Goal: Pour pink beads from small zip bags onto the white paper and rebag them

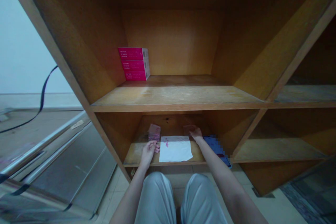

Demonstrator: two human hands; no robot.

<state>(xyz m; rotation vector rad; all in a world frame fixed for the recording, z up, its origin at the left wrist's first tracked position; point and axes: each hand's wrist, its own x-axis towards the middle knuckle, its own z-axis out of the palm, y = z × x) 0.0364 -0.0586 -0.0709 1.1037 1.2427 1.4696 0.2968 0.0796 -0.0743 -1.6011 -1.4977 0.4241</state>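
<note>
My left hand (150, 149) is at the lower shelf, its fingers curled at the near end of a pinkish packet (154, 132) with a shiny, clear-looking surface. My right hand (195, 133) reaches deeper into the same compartment, fingers closed together. Beside its fingertips is a dim, thin pinkish thing (188, 128), too dark to name. Between the hands lies a white sheet (175, 150) with small pink marks near its upper left, close to the shelf's front edge. To the right of my right wrist is a blue flat object (216, 147), partly blurred out and partly behind the forearm.
Three stacked magenta boxes (133, 64) stand at the left of the upper compartment. The wooden shelf edge (178, 107) runs just above my hands. A metal-framed panel (78, 168) leans at left, near a dark cable (43, 94). More compartments (288, 140) lie to the right.
</note>
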